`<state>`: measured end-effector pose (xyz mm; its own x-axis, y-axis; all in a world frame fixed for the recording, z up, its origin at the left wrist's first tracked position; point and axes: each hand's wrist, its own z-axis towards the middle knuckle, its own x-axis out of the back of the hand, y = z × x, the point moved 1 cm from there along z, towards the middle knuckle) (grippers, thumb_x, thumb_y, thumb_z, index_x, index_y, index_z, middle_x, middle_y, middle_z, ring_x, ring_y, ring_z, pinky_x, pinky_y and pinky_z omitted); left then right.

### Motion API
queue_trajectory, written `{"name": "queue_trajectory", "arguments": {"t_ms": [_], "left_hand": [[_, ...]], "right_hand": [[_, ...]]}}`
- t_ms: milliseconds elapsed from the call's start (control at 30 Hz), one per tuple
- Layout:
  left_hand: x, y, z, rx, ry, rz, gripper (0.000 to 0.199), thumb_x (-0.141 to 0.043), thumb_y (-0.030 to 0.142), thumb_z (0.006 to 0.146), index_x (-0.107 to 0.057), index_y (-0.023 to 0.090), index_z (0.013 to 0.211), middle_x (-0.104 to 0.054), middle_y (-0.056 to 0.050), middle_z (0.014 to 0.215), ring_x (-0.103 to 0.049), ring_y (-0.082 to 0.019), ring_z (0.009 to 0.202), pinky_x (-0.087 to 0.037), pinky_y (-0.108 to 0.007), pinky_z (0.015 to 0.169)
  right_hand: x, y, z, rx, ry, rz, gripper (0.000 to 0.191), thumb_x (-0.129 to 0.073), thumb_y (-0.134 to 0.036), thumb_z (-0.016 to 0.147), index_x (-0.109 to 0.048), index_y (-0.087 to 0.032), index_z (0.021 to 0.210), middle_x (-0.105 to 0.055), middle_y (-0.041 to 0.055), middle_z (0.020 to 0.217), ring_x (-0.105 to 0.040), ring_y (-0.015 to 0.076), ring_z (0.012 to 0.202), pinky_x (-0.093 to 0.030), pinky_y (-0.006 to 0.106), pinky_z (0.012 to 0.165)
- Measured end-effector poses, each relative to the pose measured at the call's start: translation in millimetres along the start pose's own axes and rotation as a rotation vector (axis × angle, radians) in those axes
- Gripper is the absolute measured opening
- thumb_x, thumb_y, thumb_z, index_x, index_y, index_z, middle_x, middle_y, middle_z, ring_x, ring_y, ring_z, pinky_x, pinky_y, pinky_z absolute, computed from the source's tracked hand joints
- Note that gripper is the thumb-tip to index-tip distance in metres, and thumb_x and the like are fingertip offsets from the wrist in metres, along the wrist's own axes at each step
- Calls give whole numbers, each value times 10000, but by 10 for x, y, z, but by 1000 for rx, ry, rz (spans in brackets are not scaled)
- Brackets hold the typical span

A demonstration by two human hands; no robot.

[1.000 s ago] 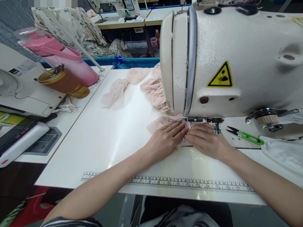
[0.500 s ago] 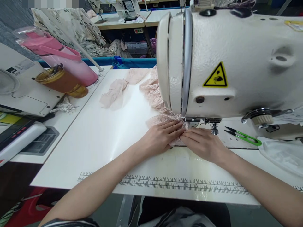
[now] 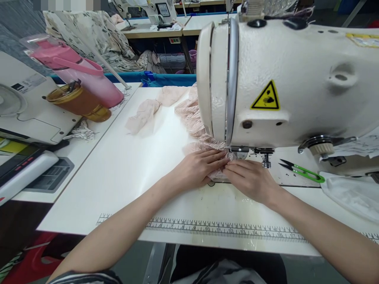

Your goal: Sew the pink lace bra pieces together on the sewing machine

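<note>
Sheer pink lace fabric (image 3: 194, 118) lies gathered on the table and runs under the head of a sewing machine (image 3: 266, 71). My left hand (image 3: 201, 167) rests flat on the fabric, fingers stretched out just left of the presser foot. Its thumb is mostly hidden. Close beside it, my right hand (image 3: 251, 179) has its fingers pressed together at the fabric's edge, in front of the needle area; the thumb is out of sight underneath. The fingertips of both hands nearly meet. The machine head hides the needle.
Green-handled thread snips (image 3: 303, 171) lie right of my right hand, beside white cloth (image 3: 349, 195). A printed ruler (image 3: 219, 230) runs along the table's front. At left stand a pink bottle (image 3: 85, 79), an amber cup (image 3: 78, 100) and another machine (image 3: 29, 102).
The view has shifted slightly, and the machine head sits a little lower and further left in it. Both hands stay at the fabric, nearly unmoved.
</note>
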<state>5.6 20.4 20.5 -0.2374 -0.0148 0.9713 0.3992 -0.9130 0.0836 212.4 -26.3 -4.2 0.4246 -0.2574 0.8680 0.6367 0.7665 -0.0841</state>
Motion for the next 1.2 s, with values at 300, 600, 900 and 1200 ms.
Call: {"name": "queue_trajectory", "arguments": {"t_ms": [300, 600, 900, 1200], "left_hand": [[-27, 19, 15, 56, 1, 32, 529, -472, 82, 821, -515, 138, 1345, -579, -93, 1341, -561, -230, 1234, -494, -420, 1028], [-42, 56, 60, 90, 31, 79, 405, -447, 210, 935, -540, 117, 1318, -621, -109, 1282, -600, -243, 1178, -529, -406, 970], [-85, 73, 42, 124, 36, 85, 445, -480, 243, 914, -512, 120, 1340, -600, -116, 1312, -580, -248, 1203, -514, -412, 979], [-60, 106, 36, 138, 35, 115, 428, -469, 278, 929, -536, 98, 1312, -608, -134, 1294, -596, -262, 1175, -518, -416, 957]], "right_hand": [[-9, 17, 14, -23, 26, -9, 204, -524, -100, 910, -685, -221, 947, -720, 22, 940, -632, 158, 919, -527, 266, 712], [6, 32, 37, -31, 46, -63, 226, -477, -100, 939, -679, -199, 919, -714, 10, 925, -635, 135, 909, -516, 270, 793], [71, 33, 51, -42, 127, -134, 224, -480, -47, 917, -656, -184, 896, -725, -14, 943, -640, 124, 927, -447, 252, 691], [125, 42, 54, -88, 131, -316, 213, -492, -83, 911, -663, -205, 874, -726, -51, 930, -611, 95, 734, -320, 292, 597]]}}
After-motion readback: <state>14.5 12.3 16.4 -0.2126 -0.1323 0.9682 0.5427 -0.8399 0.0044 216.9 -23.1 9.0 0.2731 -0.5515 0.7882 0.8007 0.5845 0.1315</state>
